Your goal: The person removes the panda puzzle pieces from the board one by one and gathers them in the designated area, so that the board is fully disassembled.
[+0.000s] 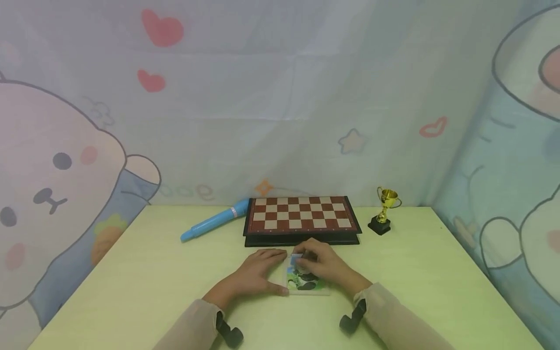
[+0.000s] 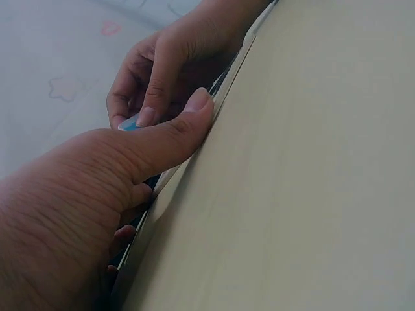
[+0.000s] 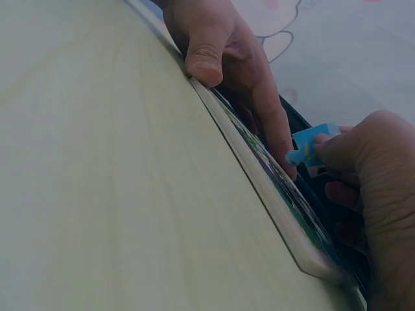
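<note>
A small jigsaw puzzle in a pale frame (image 1: 308, 293) lies on the table, with a black-and-white animal on green showing. My left hand (image 1: 255, 272) rests along its left side, fingers extended; the thumb touches the lower left corner. Between thumb and fingers, my right hand (image 1: 325, 262) pinches a blue puzzle piece (image 3: 314, 144) over the puzzle's upper left. In the right wrist view the piece is tilted, its knob pointing to the left hand's fingers. The left wrist view shows only a bit of the puzzle piece (image 2: 130, 122). My right hand covers the puzzle's upper right.
Right behind the puzzle stands a folded chessboard case (image 1: 302, 239). A large blue pen-shaped object (image 1: 214, 222) lies to its left, touching or nearly touching it. To its right is a small gold trophy (image 1: 382, 214) on a black base. A printed curtain (image 1: 280, 97) hangs behind the table.
</note>
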`<state>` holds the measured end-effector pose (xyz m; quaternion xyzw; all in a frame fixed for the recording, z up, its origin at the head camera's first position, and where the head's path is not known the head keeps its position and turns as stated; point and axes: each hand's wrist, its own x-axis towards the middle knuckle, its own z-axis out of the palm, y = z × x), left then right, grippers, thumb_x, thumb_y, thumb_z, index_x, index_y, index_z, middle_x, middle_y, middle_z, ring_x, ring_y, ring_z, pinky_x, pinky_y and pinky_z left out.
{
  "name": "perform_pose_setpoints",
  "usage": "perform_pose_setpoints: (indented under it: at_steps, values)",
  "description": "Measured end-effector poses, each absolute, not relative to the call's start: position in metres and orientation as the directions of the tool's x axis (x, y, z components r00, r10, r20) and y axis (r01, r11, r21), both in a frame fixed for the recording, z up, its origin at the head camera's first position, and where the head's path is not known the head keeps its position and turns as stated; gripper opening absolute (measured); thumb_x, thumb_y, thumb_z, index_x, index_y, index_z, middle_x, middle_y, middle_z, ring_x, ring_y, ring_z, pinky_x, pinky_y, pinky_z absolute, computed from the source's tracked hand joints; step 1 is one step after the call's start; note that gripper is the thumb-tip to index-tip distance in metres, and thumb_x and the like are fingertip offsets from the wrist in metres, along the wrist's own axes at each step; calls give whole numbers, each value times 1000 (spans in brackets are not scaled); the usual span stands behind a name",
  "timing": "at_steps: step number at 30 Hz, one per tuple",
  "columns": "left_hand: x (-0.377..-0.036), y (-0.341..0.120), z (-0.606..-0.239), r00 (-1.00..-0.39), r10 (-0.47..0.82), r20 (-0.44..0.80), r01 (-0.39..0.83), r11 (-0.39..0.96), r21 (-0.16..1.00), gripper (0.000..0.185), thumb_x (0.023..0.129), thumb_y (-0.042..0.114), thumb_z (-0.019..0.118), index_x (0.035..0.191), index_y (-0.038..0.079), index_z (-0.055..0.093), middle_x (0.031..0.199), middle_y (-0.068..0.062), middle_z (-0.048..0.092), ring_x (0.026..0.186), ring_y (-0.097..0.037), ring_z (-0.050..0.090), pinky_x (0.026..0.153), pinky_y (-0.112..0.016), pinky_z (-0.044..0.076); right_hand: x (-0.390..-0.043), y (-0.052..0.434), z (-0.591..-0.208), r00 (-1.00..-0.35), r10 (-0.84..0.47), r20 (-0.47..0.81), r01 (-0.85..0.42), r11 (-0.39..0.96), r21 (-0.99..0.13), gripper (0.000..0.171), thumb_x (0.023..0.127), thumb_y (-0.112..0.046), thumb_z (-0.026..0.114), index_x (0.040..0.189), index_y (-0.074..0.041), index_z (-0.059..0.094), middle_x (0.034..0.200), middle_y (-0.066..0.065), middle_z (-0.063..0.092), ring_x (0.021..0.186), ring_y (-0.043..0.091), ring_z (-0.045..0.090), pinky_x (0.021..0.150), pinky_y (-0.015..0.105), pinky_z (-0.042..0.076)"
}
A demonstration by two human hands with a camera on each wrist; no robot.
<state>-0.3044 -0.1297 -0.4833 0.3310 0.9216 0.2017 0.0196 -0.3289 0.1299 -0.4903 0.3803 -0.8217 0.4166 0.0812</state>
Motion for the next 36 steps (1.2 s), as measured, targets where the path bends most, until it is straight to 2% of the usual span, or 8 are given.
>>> perform_pose_setpoints:
  at_steps: [6,12,16,21,26,29,33,36]
  values:
    - [-301,-130,-488,-754,647,114,634,669,388,94,81,77,62,155,23,42,159,6,38,147,-25,29,117,-59,23,-327,140,-493,-701,-537,470,-697,372,-613,25,98,-23,68,122,-14,68,103,-12,68,82,8,61,73,28,55]
    - [-301,-129,-486,-771,624,125,618,687,383,95,79,78,63,154,22,44,157,7,40,146,-24,31,116,-58,25,-322,173,-493,-789,-461,406,-601,446,-663,30,98,-25,69,128,-23,67,101,-14,67,85,8,63,74,29,55]
    - [-302,-131,-484,-782,613,118,604,696,387,95,79,77,64,154,22,44,157,7,40,147,-24,31,117,-56,25,-323,199,-493,-820,-423,385,-562,473,-679,29,98,-18,68,126,-24,69,104,-9,69,84,11,63,74,29,54]
    - [-304,-132,-484,-779,614,126,607,689,395,96,79,77,64,155,23,43,157,6,39,147,-24,29,117,-56,24,-329,220,-493,-809,-445,385,-582,514,-630,24,97,-11,68,117,-22,74,115,-7,71,102,14,65,86,34,54]
    - [-303,-133,-486,-785,607,124,601,700,386,96,78,78,64,155,23,43,157,7,39,147,-24,30,117,-55,24,-332,219,-490,-789,-525,317,-599,549,-583,23,100,-17,64,122,-22,71,122,-5,69,116,21,62,97,46,51]
    - [-303,-134,-487,-781,611,124,606,697,383,96,79,77,65,154,23,43,157,8,39,147,-24,30,117,-55,25,-331,215,-489,-777,-545,314,-615,554,-561,23,99,-15,65,121,-18,71,119,-3,68,109,20,62,92,44,52]
    - [-302,-135,-485,-780,613,126,609,696,381,96,79,78,63,155,23,43,157,7,39,147,-24,30,117,-55,24,-333,213,-491,-757,-541,367,-648,545,-532,17,95,-10,70,112,-15,73,110,-3,63,96,14,58,82,34,52]
    - [-303,-135,-483,-785,607,123,601,700,385,96,79,78,63,155,24,42,158,7,38,148,-24,28,118,-56,23,-336,213,-493,-749,-535,391,-659,536,-528,13,94,-10,71,106,-16,73,108,-5,61,96,12,58,82,32,52]
